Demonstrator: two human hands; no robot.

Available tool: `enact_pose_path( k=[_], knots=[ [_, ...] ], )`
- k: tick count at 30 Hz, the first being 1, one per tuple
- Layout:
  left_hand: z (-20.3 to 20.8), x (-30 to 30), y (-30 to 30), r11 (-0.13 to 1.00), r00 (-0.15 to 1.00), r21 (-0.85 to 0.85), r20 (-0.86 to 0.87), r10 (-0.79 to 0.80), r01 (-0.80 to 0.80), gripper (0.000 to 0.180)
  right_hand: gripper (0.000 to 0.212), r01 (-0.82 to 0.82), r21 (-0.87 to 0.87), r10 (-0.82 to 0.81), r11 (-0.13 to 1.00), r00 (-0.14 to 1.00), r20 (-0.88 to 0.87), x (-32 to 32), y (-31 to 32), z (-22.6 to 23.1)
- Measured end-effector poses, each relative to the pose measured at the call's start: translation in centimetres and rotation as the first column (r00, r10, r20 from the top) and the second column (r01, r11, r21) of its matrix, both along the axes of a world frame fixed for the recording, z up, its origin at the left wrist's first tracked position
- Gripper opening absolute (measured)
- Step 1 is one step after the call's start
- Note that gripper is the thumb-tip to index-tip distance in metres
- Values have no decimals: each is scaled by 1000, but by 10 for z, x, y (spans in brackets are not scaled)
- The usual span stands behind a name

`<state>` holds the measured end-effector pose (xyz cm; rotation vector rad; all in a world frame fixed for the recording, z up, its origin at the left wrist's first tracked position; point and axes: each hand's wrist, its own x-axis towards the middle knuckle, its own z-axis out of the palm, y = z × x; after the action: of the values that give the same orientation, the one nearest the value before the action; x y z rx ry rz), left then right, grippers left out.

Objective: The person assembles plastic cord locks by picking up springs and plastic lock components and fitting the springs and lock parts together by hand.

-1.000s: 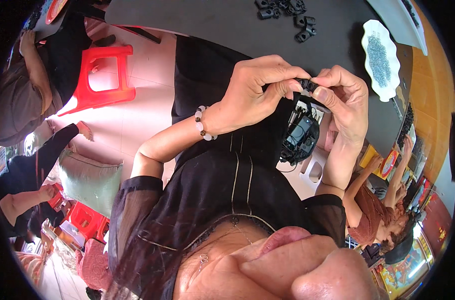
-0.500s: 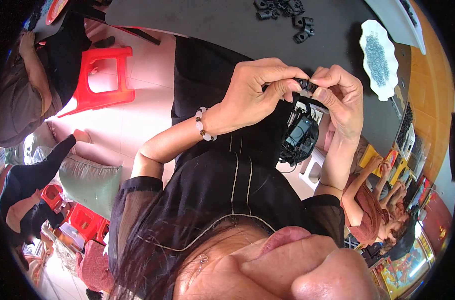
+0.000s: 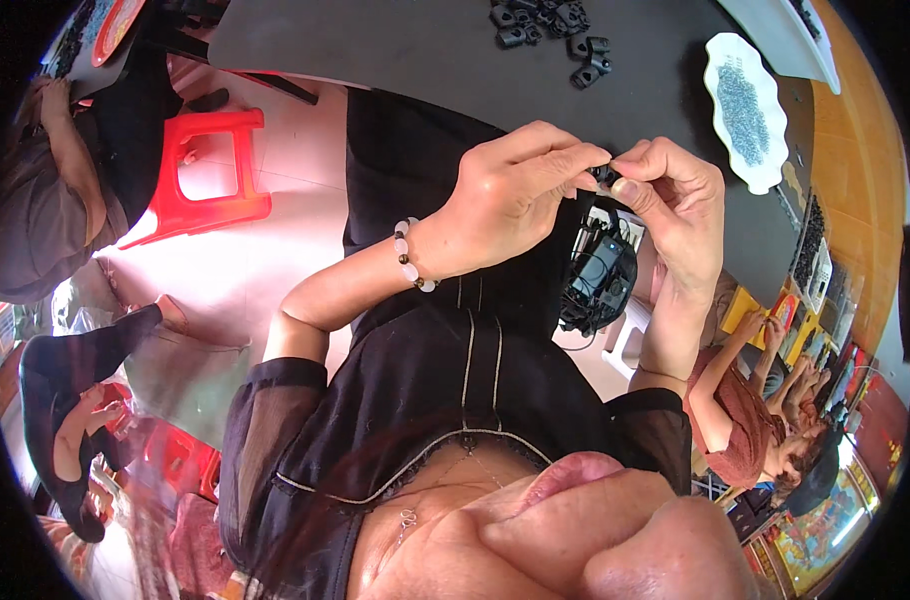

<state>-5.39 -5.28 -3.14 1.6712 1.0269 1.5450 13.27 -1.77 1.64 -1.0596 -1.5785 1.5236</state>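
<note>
Close over the near edge of the dark table (image 3: 425,60), my two hands meet fingertip to fingertip. My left hand (image 3: 520,200), with a beaded bracelet at its wrist, pinches a small black plastic part (image 3: 605,176) between thumb and fingers. My right hand (image 3: 683,205) has its thumb and index finger closed on the other end of this part. Fingers hide most of its shape. Beyond the hands lie several black cord-lock-like pieces (image 3: 589,62) in a loose pile. A white scalloped dish (image 3: 770,178) to the right holds many tiny grey-blue pieces (image 3: 743,110), too small to name.
A black bundle of devices and cables (image 3: 600,275) sits below my hands. A white tray (image 3: 800,45) is at the far right. On the left stand a red plastic stool (image 3: 215,213) and a seated person (image 3: 55,220). Other people (image 3: 740,410) work at the right.
The view has shifted slightly, so the pile and dish appear a little further left and up. My left fingers have closed further over the black part; both hands stay on it.
</note>
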Motion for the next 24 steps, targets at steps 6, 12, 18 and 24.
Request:
enact_pose_path(
  k=[6,12,18,24],
  knots=[
    [4,-2,2,984,992,177,-124,6,17,40,8,-34,1,34,999,999,-6,3,-1,10],
    [0,1,2,961,988,276,-147,57,-14,41,9,-18,20,16,1000,996,88,-3,0,14],
    [0,2,8,989,1000,148,-15,19,-17,38,14,-45,-47,43,998,998,-37,-2,10,11],
    [11,-1,8,994,1000,110,2,3,-3,27,38,-117,-88,107,989,987,-118,3,6,9]
  ],
)
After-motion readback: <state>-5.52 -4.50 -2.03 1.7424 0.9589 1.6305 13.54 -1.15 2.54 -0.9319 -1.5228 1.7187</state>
